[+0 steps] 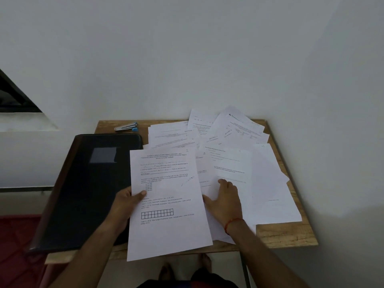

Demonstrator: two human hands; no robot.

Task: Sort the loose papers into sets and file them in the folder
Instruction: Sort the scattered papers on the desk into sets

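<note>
Pale wall behind wooden table (286, 235). Strewn right and far: loose papers (228, 142). Pinched at its left edge by left hand (126, 202): printed sheet (166, 204), long axis near-to-far. Resting flat on near papers, fingers relaxed: right hand (225, 202). Just left of sheet, nearest left hand: closed black folder (87, 190).

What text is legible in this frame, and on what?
"1": handwritten, top right of the held sheet in the left hand.
"2": handwritten, top of the next sheet to its right.
"SECTION": handwritten on the back sheets; the digit after it is unreadable.
Printed text on every paper: too small and blurred to read.
Folder: no text visible.
</note>
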